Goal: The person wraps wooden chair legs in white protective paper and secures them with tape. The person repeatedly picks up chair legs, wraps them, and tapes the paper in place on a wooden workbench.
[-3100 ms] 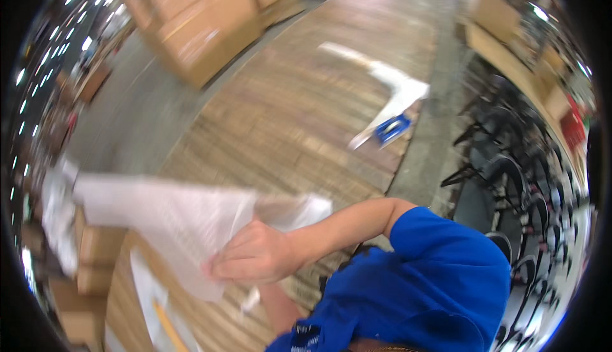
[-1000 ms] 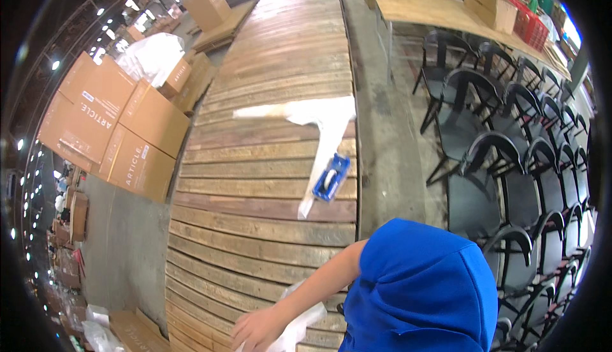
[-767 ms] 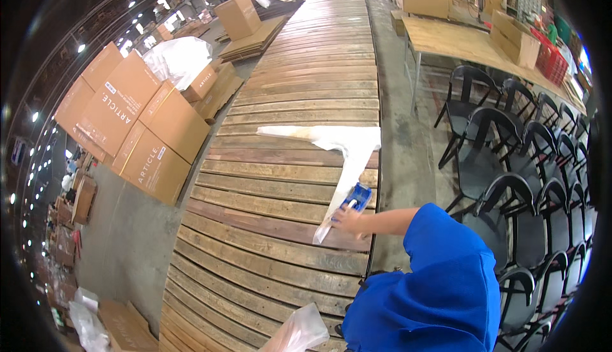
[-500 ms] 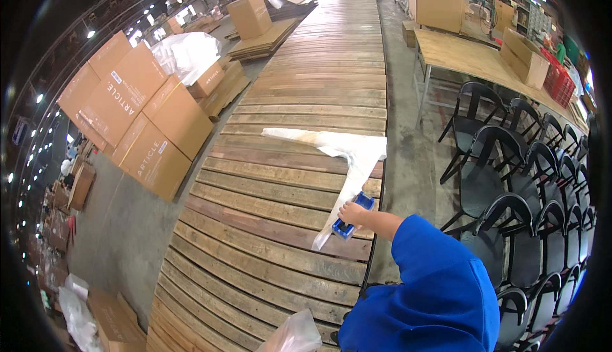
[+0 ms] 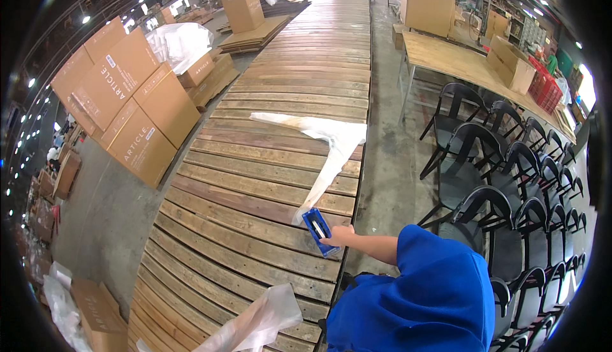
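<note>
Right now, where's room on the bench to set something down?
Slatted bench: bare between the blue tape dispenser and the translucent sheet, and beyond the white wrapped piece. Crowded: the right edge, where the right hand holds the dispenser near the piece's tip; black chairs fill the floor past it.

The tape dispenser [image 5: 317, 231] is blue, the wrapped piece [image 5: 339, 140] white.

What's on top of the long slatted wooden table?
A bent white-wrapped piece lies there; translucent wrapping shows nearer, and the right hand holds a blue tool. Whatever the white piece's wrap covers can't be seen.
</note>
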{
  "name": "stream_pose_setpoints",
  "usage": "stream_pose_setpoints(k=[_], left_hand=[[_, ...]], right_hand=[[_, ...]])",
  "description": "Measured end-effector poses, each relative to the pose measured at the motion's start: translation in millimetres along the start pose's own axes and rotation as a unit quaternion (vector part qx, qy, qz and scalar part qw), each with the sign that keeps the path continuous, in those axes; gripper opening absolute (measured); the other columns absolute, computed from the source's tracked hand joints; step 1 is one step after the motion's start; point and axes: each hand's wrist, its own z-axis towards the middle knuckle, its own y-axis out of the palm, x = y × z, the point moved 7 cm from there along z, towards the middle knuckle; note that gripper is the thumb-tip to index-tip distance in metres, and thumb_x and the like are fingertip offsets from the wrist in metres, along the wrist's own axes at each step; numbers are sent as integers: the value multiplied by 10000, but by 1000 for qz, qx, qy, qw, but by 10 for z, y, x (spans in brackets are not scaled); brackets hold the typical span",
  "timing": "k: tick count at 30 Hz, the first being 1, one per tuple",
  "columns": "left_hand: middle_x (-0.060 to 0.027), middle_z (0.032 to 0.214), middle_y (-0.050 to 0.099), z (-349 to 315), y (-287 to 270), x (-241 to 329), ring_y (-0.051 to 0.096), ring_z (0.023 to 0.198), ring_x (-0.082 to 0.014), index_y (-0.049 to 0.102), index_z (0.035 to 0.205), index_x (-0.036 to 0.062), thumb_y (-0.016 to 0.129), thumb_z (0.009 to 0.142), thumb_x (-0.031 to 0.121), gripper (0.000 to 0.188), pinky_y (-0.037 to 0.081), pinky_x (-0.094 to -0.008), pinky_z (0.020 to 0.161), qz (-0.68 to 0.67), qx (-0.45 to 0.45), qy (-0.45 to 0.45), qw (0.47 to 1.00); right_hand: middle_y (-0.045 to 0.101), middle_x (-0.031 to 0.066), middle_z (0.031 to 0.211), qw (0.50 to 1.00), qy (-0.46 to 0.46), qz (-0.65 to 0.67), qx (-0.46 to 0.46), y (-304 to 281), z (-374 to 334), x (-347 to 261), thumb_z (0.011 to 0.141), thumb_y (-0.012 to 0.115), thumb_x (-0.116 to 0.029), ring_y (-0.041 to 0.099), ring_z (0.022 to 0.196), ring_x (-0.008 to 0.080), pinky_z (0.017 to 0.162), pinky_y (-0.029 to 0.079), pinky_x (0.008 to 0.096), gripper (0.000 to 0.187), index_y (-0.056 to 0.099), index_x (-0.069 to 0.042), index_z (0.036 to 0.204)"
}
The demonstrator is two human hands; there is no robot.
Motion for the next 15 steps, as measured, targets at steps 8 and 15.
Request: stream_pose_setpoints(k=[8, 15], left_hand=[[-233, 1442, 483, -62, -113, -1, 516, 1276, -346, 323, 1514, -20, 790, 848, 431, 930, 409, -466, 1091, 19, -16, -28, 999], [-248, 1431, 488, -66, -170, -27, 532, 1260, -347, 335, 1500, -36, 762, 884, 349, 842, 440, -451, 1067, 17, -11, -48, 999]], right_hand=[[731, 77, 739, 946, 40, 320, 40, 408, 229, 344, 868, 739, -393, 683, 687, 193, 668, 523, 347, 355, 791, -44, 836], [693, 95, 723, 887, 65, 438, 130, 620, -372, 428, 820, 741, -296, 623, 658, 148, 639, 505, 361, 308, 758, 12, 826]])
